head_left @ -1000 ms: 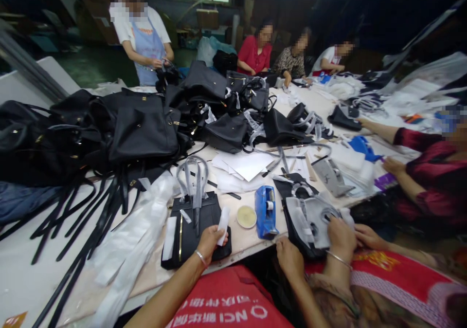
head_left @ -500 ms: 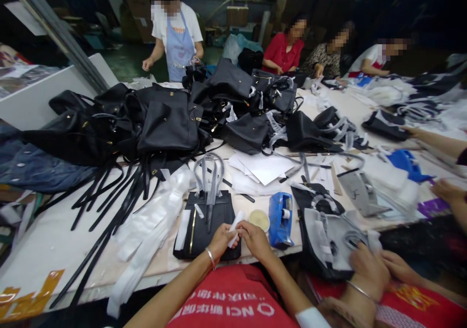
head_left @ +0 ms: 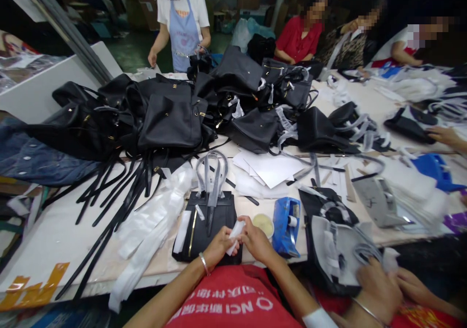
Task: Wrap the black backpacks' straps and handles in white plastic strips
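Observation:
A small folded white strip (head_left: 236, 234) is held between both hands, over the lower right corner of a black handbag (head_left: 215, 221). My left hand (head_left: 221, 246) has its fingers closed on the strip's lower part. My right hand (head_left: 254, 240) pinches its upper end. The bag lies flat, its wrapped handles (head_left: 212, 172) pointing away from me. Another white strip (head_left: 182, 231) rests along the bag's left side, beside a gold zipper. Right of my right hand are a round yellowish tub (head_left: 263, 225) and a blue tape dispenser (head_left: 287, 228).
Black bags (head_left: 171, 118) are piled at the back. Black straps (head_left: 105, 221) and white wrapping strips (head_left: 156, 216) lie left. White sheets (head_left: 268, 165) lie behind the tub. At the right, a co-worker's hands (head_left: 379, 284) are at a grey-and-black bag (head_left: 335, 250). Several people stand across the table.
The view has shifted, moving the scene's right side rightward. My right hand has moved slightly up along the white strip. Across the table, a person in a patterned top has raised a pale strip.

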